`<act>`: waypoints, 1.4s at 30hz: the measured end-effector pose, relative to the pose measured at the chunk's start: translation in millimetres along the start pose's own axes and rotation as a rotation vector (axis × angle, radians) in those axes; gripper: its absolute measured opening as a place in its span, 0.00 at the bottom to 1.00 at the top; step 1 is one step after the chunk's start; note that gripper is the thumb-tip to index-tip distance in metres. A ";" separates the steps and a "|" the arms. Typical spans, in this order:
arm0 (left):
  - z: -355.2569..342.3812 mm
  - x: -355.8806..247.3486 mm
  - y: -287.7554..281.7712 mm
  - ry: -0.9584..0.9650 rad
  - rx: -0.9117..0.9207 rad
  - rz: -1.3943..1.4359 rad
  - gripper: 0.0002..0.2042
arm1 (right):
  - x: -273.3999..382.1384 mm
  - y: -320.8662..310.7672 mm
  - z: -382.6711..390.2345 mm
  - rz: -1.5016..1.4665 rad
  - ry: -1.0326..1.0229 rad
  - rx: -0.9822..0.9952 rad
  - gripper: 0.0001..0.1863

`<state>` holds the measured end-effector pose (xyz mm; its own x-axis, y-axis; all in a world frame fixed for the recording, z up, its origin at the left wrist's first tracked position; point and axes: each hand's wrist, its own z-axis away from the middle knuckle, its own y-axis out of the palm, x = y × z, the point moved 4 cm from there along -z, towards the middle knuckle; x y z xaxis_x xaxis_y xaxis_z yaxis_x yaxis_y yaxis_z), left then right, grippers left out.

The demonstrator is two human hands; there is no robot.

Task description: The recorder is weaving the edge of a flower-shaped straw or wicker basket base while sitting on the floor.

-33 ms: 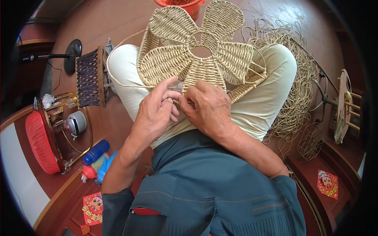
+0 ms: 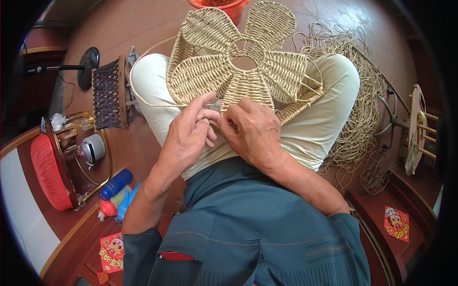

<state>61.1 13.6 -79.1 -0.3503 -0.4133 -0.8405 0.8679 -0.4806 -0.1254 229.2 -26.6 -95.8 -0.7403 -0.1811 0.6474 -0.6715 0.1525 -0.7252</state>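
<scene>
In the head view, a woven flower-shaped straw panel [image 2: 245, 91] is rested over the trousered legs [image 2: 334, 93]. At its near petal, the right hand [image 2: 253, 127] is curled palm-down, the left hand [image 2: 190, 129] held beside it, fingers bent; whether anything is gripped cannot be told. Beyond the panel, indistinct orange-red contents are held in an orange bucket [image 2: 237, 12]. Left-nearward of it, yellow characters are printed on a red card [image 2: 111, 251].

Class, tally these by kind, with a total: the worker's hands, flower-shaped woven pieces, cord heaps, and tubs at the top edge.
Left hand plus right hand: 2
Flower-shaped woven piece: 1
Cord heap: 1
Orange-red tub: 1
Total: 5
</scene>
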 end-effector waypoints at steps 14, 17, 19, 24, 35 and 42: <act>-14.3 14.9 13.5 -0.120 0.114 0.380 0.29 | -5.7 -19.6 2.1 -0.214 0.049 0.176 0.07; -14.1 15.4 13.0 -0.105 0.108 0.365 0.29 | -6.3 -20.5 -2.2 -0.175 0.074 0.271 0.05; -13.7 14.6 13.5 -0.096 0.112 0.353 0.29 | -5.1 -19.3 -5.6 -0.080 0.050 0.323 0.05; -3.3 10.2 11.9 -0.025 0.058 0.132 0.28 | 4.3 -15.8 -9.5 0.149 -0.087 0.368 0.05; 8.7 0.3 14.8 0.288 -0.137 -0.110 0.22 | 8.1 -19.7 -5.8 0.125 -0.124 0.419 0.12; 19.8 -22.6 19.3 0.710 -0.116 -0.448 0.17 | 8.5 -59.0 -6.1 -0.104 -0.127 0.424 0.12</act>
<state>78.8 -1.6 -52.1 -0.3993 0.3994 -0.8252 0.7440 -0.3849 -0.5463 262.4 -31.2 -46.1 -0.6422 -0.2958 0.7072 -0.6498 -0.2793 -0.7069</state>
